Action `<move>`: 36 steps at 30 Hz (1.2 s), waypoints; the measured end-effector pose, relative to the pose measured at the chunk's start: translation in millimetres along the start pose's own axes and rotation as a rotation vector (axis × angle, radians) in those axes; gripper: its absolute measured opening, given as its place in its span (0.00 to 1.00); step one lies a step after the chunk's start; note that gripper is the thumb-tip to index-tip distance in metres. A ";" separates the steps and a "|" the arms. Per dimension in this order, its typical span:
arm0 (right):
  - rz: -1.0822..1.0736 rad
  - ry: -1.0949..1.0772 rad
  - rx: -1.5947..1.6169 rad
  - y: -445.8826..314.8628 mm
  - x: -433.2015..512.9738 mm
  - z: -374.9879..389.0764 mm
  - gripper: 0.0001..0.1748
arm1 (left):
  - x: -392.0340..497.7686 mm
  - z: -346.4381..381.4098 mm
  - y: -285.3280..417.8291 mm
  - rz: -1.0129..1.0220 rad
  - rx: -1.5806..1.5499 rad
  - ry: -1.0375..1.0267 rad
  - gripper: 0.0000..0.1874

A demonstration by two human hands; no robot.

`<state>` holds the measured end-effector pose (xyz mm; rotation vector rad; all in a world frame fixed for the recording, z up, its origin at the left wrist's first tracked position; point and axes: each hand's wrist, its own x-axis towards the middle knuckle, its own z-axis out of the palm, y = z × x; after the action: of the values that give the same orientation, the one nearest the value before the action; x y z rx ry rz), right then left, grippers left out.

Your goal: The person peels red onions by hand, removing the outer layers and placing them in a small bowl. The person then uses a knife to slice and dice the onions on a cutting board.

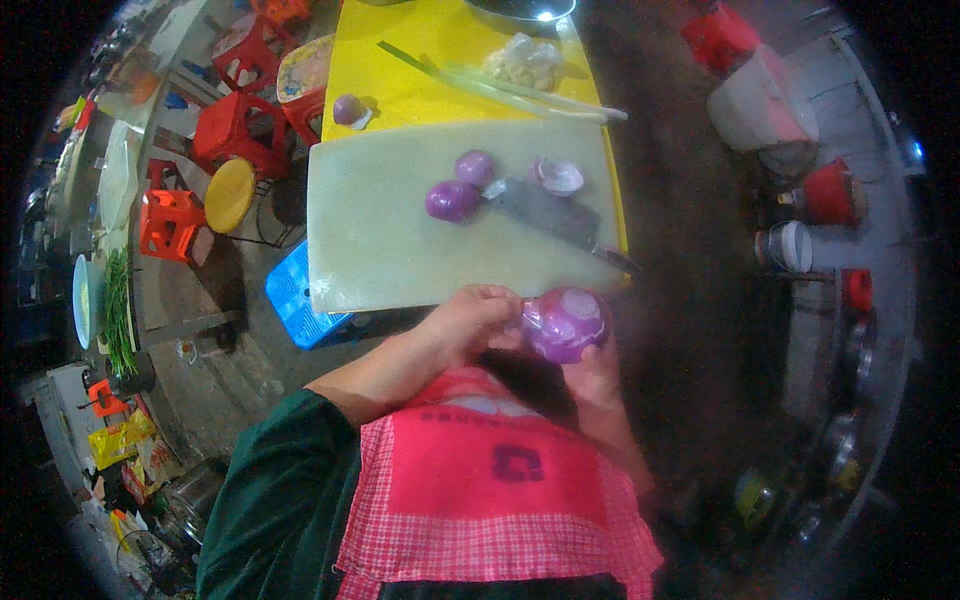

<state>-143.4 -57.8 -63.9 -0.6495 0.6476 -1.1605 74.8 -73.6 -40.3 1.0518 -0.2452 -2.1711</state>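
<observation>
Below the front edge of the cutting board (375,247), my right hand (594,371) holds a large red onion (564,334) from underneath. White streaks and a pale round patch show on its purple surface. The bent fingers of my left hand (480,315) pinch at the onion's left side; whether they grip loose skin cannot be made out. On the board, a smaller red onion (475,168) touches another red onion (453,201). A cleaver (551,210) lies beside them, handle towards the right edge. Behind its blade rests a piece of onion skin (559,176).
The yellow tabletop (420,97) carries garlic (525,67), a long green onion stalk (487,84) and a red onion (347,109). A metal bowl (517,6) stands at the far end. To the left are red stools (240,131) and a blue plastic stool (300,292).
</observation>
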 end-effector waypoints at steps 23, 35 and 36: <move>0.258 -0.012 0.206 -4.6 -3.1 -8.2 0.56 | -2.0 9.3 12.7 0.184 0.220 -0.183 0.14; 0.249 0.049 0.106 10.4 -11.0 -29.2 0.55 | 7.2 6.0 10.5 0.235 0.499 -0.016 0.05; 0.269 0.073 0.144 11.0 -15.3 -30.4 0.55 | 12.3 -2.8 9.6 0.262 0.476 -0.013 0.04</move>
<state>-163.5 -44.0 -90.0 -0.3862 0.6839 -0.9729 76.6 -88.5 -45.4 1.1813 -0.8886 -1.9234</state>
